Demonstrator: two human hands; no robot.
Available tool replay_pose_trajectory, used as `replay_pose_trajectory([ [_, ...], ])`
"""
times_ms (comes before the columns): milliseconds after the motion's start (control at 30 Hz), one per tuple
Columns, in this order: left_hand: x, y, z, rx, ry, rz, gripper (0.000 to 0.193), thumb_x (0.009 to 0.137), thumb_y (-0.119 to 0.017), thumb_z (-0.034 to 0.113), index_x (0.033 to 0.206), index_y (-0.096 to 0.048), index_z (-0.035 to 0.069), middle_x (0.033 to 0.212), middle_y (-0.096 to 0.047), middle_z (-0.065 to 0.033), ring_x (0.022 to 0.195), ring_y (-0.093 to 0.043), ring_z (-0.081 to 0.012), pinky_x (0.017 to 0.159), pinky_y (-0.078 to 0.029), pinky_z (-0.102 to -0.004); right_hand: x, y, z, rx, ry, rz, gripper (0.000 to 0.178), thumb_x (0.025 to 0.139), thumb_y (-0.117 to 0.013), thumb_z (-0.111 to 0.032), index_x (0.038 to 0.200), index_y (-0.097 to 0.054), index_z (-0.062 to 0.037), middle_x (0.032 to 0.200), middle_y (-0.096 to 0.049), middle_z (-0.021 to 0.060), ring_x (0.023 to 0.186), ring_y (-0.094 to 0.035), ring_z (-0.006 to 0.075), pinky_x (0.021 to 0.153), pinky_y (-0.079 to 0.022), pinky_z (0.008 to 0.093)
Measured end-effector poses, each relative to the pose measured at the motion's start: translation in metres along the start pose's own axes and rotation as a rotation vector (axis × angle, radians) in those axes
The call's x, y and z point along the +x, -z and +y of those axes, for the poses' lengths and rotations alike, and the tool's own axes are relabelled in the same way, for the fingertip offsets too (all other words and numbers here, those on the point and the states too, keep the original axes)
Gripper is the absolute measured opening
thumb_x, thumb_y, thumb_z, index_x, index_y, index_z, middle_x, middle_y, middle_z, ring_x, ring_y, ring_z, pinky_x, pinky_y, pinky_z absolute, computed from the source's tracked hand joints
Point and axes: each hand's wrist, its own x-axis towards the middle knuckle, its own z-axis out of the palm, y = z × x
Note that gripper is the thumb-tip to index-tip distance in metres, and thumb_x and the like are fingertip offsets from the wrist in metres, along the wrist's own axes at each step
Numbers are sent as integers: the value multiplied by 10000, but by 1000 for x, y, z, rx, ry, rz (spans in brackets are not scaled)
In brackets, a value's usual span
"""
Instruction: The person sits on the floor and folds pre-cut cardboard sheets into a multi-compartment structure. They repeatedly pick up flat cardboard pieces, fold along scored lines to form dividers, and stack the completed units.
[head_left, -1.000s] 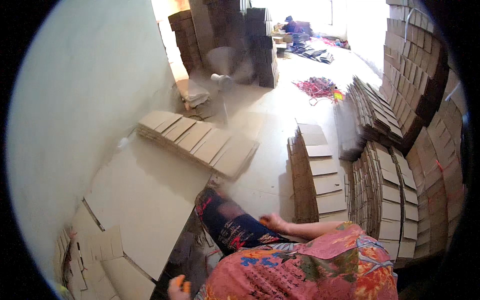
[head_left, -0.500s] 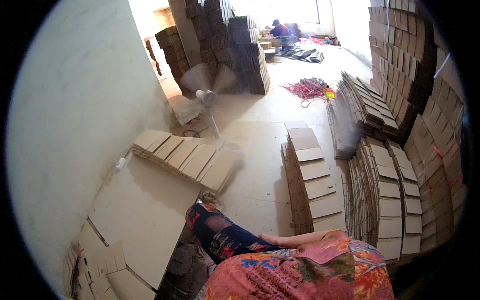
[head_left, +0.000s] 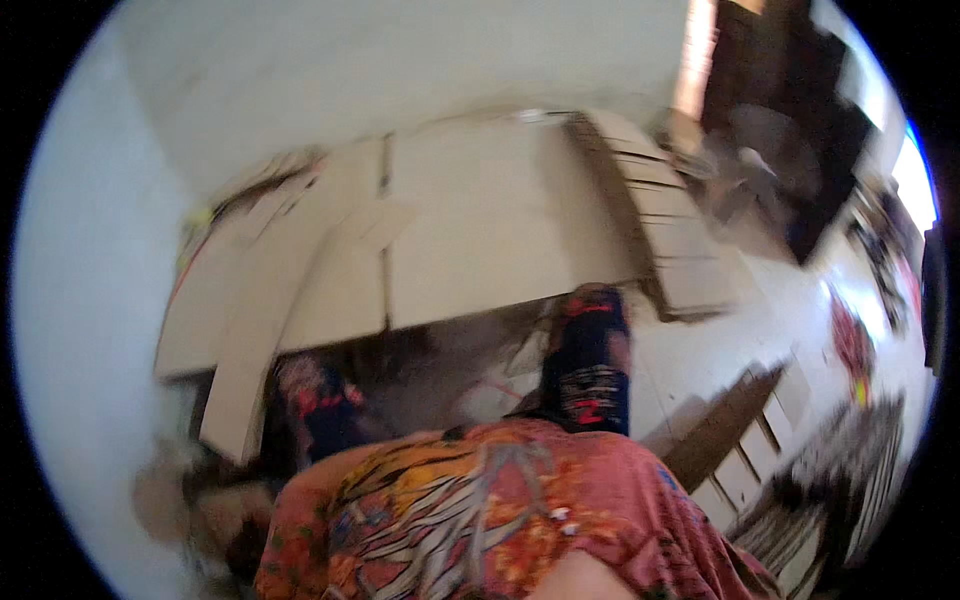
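Neither of my hands shows at this moment. A bit of bare arm (head_left: 580,580) comes in at the lower edge, in front of my red flowered garment (head_left: 480,490); its hand is out of sight. Before me stands a low, pale board table (head_left: 480,220) against the wall. Long cardboard strips (head_left: 270,310) lie across its left part, one jutting over the near edge. A row of overlapping cardboard pieces (head_left: 680,240) stands along its right end. The picture is smeared by motion.
My knees, in dark patterned trousers (head_left: 590,360), are at the table's near edge. To the right, more rows of cardboard (head_left: 745,460) stand on the tiled floor. A fan (head_left: 755,175) and a tall dark stack (head_left: 830,130) are beyond; red strands (head_left: 850,335) lie farther right.
My view has swung left, from the room and its stacks to the low table and wall. The hand that lay by my leg has left the view.
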Motion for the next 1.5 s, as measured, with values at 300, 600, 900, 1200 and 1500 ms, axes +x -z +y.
replay_pose_trajectory([
  [300, -88, 7, -49, 70, 394, 224, 314, 873, -567, 246, 1113, -602, 47, 931, -593, -133, 794, -566, -214, 700, -448, -321, -1, -12, -25, -131, 41, -74, 296, 810, -612, -237, 950, -638, 22, 891, -631, 32, 799, -505, 141, 711, -445, 335],
  [600, 34, 4, -95, 274, 312, 40, 321, 872, -562, 270, 1099, -608, 48, 901, -592, -132, 767, -565, -209, 675, -445, -319, 19, -35, -56, -276, 134, -140, 298, 812, -606, -236, 960, -633, 21, 903, -629, 37, 810, -507, 151, 716, -445, 338],
  [900, 103, -21, -77, 415, 255, -135, 330, 872, -558, 295, 1085, -613, 50, 871, -592, -131, 740, -564, -205, 649, -443, -317, 21, -66, -53, -242, 131, -200, 300, 814, -600, -235, 970, -629, 20, 914, -627, 43, 821, -510, 161, 721, -445, 341],
  [1200, 116, -27, -78, 445, 279, -189, 342, 871, -554, 320, 1071, -619, 51, 841, -591, -131, 713, -563, -200, 624, -440, -316, 26, -76, -50, -240, 145, -245, 302, 816, -594, -233, 979, -624, 19, 926, -624, 48, 831, -512, 171, 726, -446, 344],
  [1500, 131, -27, -90, 432, 260, -246, 355, 871, -549, 345, 1057, -624, 52, 811, -591, -130, 687, -562, -195, 599, -438, -314, 35, -79, -45, -255, 132, -241, 305, 818, -588, -232, 989, -620, 19, 937, -622, 53, 842, -515, 181, 730, -446, 347],
])
